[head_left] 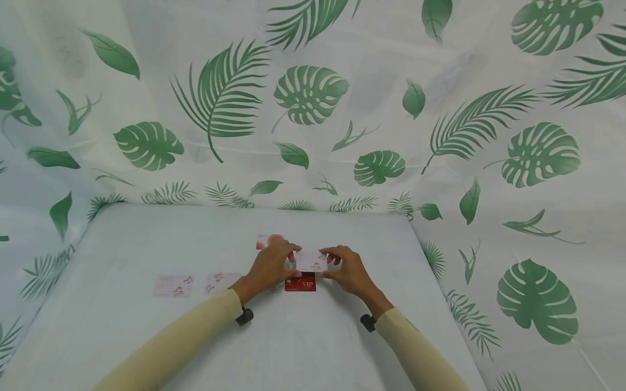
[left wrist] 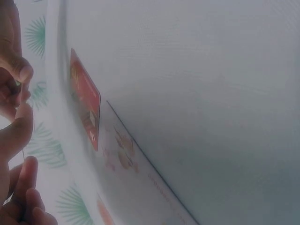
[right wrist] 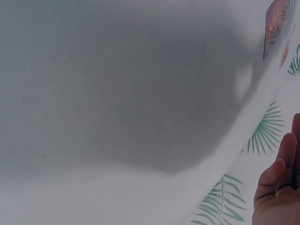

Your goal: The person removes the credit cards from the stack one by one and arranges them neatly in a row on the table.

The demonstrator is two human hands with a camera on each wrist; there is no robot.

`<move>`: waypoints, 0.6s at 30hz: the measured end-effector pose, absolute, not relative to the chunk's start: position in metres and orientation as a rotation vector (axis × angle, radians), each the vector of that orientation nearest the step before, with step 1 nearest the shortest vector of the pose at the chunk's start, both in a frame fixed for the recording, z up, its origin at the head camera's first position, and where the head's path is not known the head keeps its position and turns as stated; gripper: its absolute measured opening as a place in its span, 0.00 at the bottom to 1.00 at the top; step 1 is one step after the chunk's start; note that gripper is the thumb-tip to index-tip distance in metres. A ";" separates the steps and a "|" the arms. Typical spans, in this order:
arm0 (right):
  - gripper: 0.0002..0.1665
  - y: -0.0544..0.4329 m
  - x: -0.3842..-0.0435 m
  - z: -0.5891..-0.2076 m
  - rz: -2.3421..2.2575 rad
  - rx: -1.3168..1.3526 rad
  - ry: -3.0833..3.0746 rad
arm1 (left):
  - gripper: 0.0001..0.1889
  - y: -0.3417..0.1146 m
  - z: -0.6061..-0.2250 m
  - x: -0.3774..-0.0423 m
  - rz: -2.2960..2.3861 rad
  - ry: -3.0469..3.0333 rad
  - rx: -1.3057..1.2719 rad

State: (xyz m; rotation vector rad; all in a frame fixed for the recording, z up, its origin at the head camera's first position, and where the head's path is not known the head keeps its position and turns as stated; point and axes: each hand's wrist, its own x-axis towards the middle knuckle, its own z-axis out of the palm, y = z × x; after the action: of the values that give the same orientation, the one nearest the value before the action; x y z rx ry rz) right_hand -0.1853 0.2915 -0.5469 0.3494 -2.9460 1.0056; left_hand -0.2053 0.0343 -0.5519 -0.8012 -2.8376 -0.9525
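A pale card with pinkish-red flower prints [head_left: 311,260] is held up between both hands. My left hand [head_left: 266,267] pinches its left edge between thumb and fingers, and my right hand [head_left: 350,271] pinches the right edge. Just below it in the head view lies a red VIP card [head_left: 304,283], its upper part covered by the held card and the left fingertips. In the left wrist view this red card [left wrist: 85,98] lies beside a pale printed card [left wrist: 124,152], mostly hidden under the left hand in the head view.
Two pale flower-printed cards, one farther left [head_left: 173,286] and one near the left wrist [head_left: 220,282], lie in a row on the white table [head_left: 122,336]. Behind the left hand is a red-and-pink card [head_left: 264,240]. A leaf-patterned curtain [head_left: 342,141] surrounds the table's back and sides.
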 end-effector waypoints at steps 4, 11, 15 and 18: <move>0.36 0.295 -0.184 -0.547 1.000 0.350 -2.939 | 0.32 0.035 -0.553 -0.205 -0.942 -2.825 -0.796; 0.36 0.301 -0.183 -0.548 0.998 0.334 -2.940 | 0.29 0.038 -0.553 -0.205 -0.957 -2.805 -0.784; 0.37 0.303 -0.180 -0.547 1.009 0.318 -2.938 | 0.28 0.041 -0.553 -0.203 -0.962 -2.797 -0.792; 0.38 0.304 -0.178 -0.546 1.011 0.297 -2.945 | 0.28 0.042 -0.554 -0.202 -0.967 -2.791 -0.798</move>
State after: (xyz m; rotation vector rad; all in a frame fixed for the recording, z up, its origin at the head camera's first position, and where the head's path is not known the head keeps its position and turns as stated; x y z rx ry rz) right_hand -0.1780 0.3044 -0.5460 0.2970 -2.9453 1.0111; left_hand -0.2022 0.0423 -0.5541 -0.7982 -2.7914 -0.9670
